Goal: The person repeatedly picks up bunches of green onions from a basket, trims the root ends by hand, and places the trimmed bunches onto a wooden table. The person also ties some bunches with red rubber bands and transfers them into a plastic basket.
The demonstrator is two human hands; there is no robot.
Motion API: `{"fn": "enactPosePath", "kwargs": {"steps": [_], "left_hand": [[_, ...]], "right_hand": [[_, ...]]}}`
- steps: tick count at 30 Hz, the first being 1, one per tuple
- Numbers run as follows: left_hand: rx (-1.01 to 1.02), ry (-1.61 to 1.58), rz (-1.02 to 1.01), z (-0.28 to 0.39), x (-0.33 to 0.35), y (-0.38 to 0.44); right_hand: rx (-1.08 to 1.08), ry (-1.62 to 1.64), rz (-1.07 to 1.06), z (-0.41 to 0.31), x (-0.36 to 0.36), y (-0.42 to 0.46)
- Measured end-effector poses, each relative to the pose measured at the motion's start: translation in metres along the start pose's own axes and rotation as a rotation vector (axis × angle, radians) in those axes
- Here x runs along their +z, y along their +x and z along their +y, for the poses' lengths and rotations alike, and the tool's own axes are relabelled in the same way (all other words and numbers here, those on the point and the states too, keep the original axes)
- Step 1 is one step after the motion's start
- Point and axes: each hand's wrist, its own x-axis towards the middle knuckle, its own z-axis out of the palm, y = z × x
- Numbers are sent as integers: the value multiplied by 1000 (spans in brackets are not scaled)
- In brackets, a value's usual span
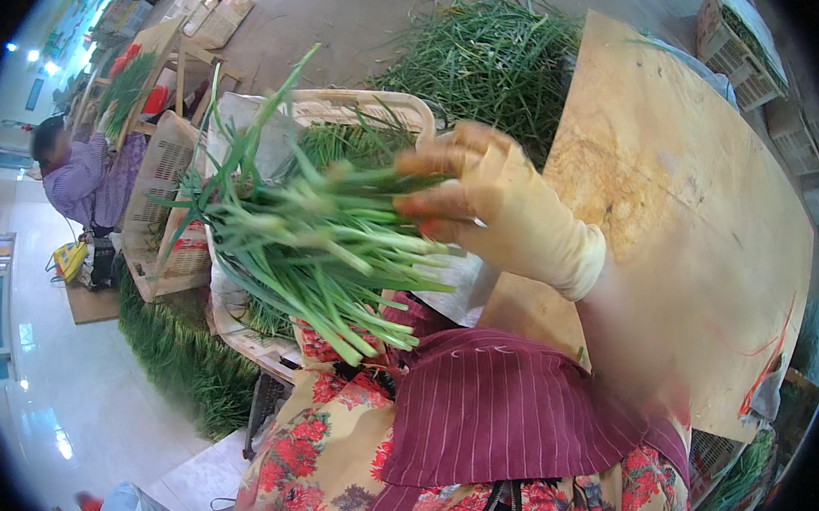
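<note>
My right hand (482, 189) reaches in from the right in a pale fabric glove, its fingertips bare and stained orange-brown. Its fingers are closed around part of a loose bunch of garlic chives (332, 243), blurred by motion. Pale cut stem ends point down and right, while long green leaves stick out up and left. Beneath the bunch stands a plastic crate (391, 108) with a white liner (248, 123) and more chives (353, 145) inside. My left hand is out of view; the bunch may cover it.
A wooden board (694, 161) lies to the right. Behind it is a heap of loose greens (487, 54). Another crate (161, 195) and bundled greens on the floor (188, 361) are at left. Farther left, a person (84, 169) works at a slanted board.
</note>
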Motion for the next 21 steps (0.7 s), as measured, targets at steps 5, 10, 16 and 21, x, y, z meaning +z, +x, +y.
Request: {"fn": "enactPosePath", "kwargs": {"steps": [5,10,16,21], "left_hand": [[4,12,3,3,0,4],[-4,35,-2,1,2,11],[-13,36,-13,4,5,15],[-6,11,-18,8,5,17]], "right_hand": [[282,523,274,33,-23,-24],[553,705,13,55,-20,-39],[736,978,-120,48,21,-21],[684,1249,186,38,44,-17]]}}
